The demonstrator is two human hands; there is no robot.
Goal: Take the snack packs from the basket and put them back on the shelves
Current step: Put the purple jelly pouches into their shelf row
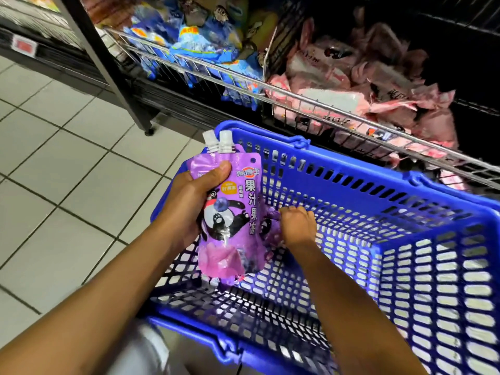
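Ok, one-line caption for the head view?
Left hand holds purple pouches; right hand reaches into blue basket.

— What is the floor [54, 169] like here?
— Pale square tiles with dark lines between them.
— And behind?
— A dark shelf unit with a wire rail [270, 89] along the front. A grey metal post [108, 69] comes down to the tiles on a small foot. At far left, a red price tag [23, 45] sits on another shelf edge.

left hand [189, 201] clenched — right hand [297, 226] reaching down
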